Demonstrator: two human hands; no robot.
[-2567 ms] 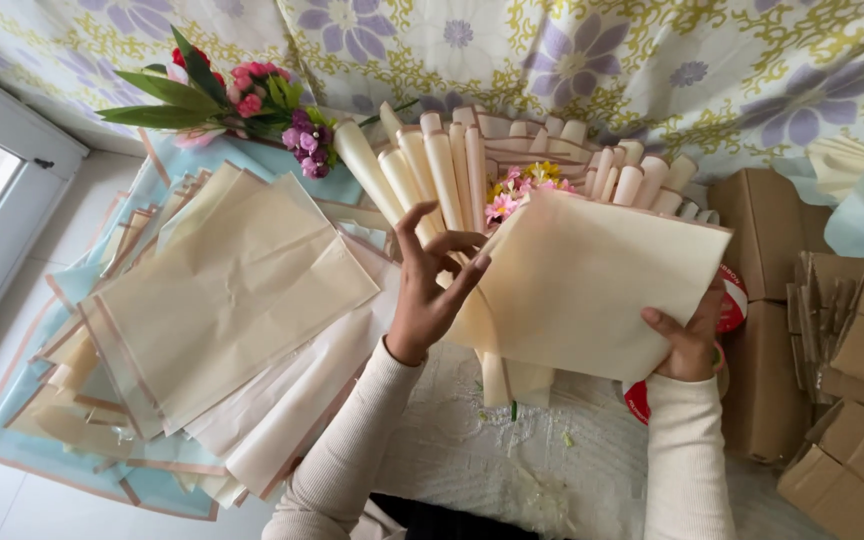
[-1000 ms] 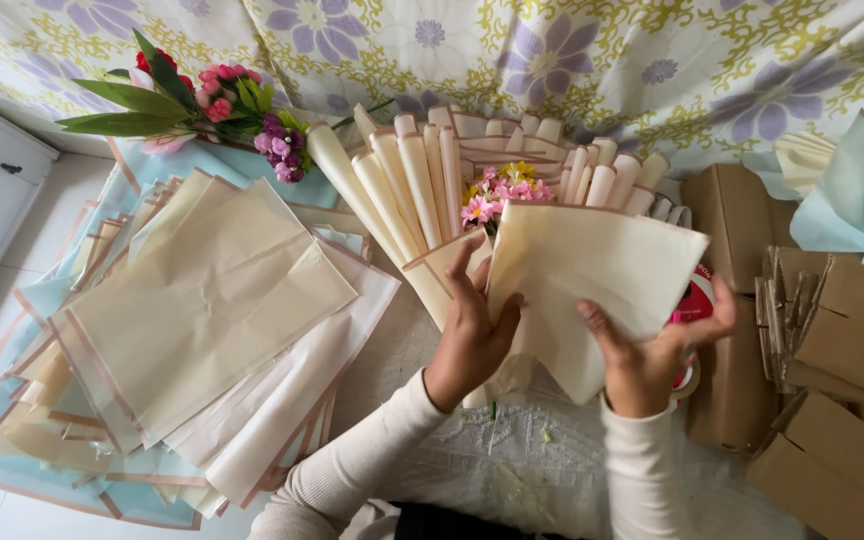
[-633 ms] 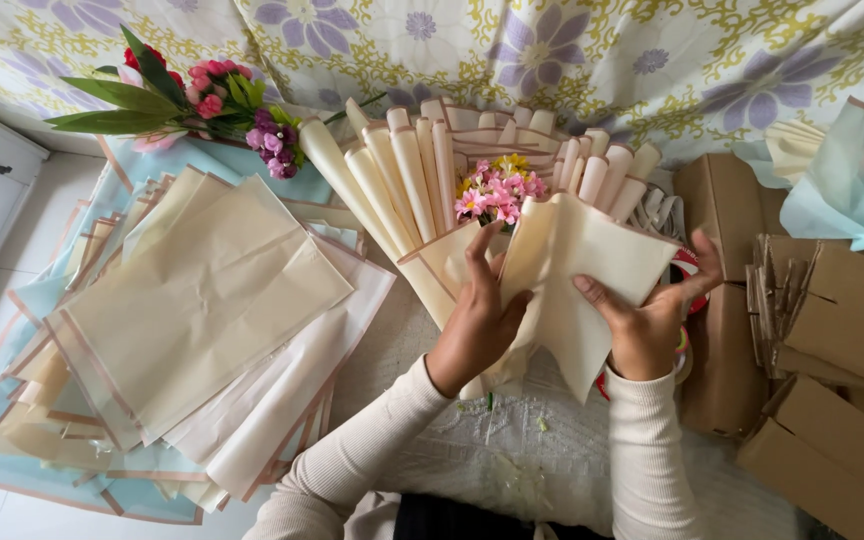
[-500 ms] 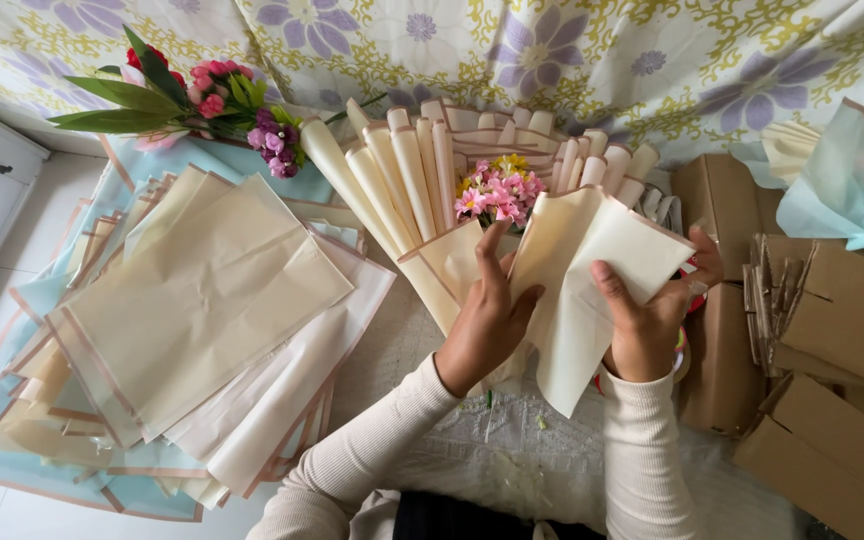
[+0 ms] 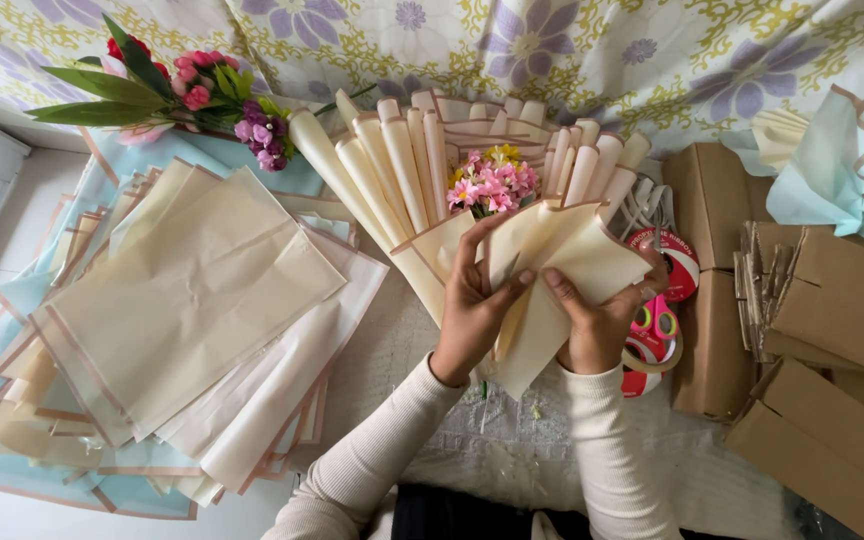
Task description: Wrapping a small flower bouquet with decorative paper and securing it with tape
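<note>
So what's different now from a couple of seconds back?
The cream sheet, earlier held out flat, has been folded inward into a narrow curved shape. The right hand came in from the sheet's outer edge to meet the left hand at the middle. The paper stack, pink flowers and cardboard boxes stayed put.

Light: bright, even and diffuse
Shadows: soft, faint beneath the hands (image 5: 532, 320) and paper stack (image 5: 182, 310)
Glare: none evident
Focus: sharp at centre
Blur: slight softness toward corners
Distortion: mild wide-angle stretch at edges
</note>
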